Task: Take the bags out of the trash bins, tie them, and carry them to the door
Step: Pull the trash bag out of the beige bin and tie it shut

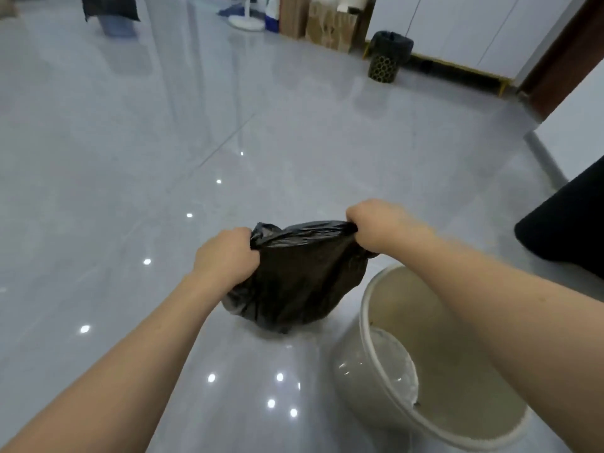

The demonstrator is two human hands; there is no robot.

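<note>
- Two bare forearms are seen nearest the camera, reaching forward from the lower corners of the view over a glossy grey tiled floor (130, 142).
- A crumpled black plastic trash bag (294, 282) is held between the hands, out of its bin; its bottom appears to rest on the floor, though contact cannot be told for certain.
- One side of the bag's gathered top edge is gripped by the left hand (225, 256), with the fingers clenched round the plastic.
- The opposite side of the top edge is gripped by the right hand (379, 227), fingers likewise curled round a bunched fold, so that the rim is stretched taut between the two hands.
- A pale beige round plastic trash bin (421, 364) is seen just to the right of the bag, under the right forearm, with no liner inside it.
- A second, dark trash bin with a gold honeycomb pattern (387, 58), lined with a black bag, is placed well apart at the far side of the floor, in front of white cabinet doors (457, 27).
- Brown cardboard boxes (327, 24) are stood just left of that bin, and a white round stand base (245, 22) is seen beyond them.
- A dark rounded object (568, 230) is cut off at the right edge; what it is cannot be told.
</note>
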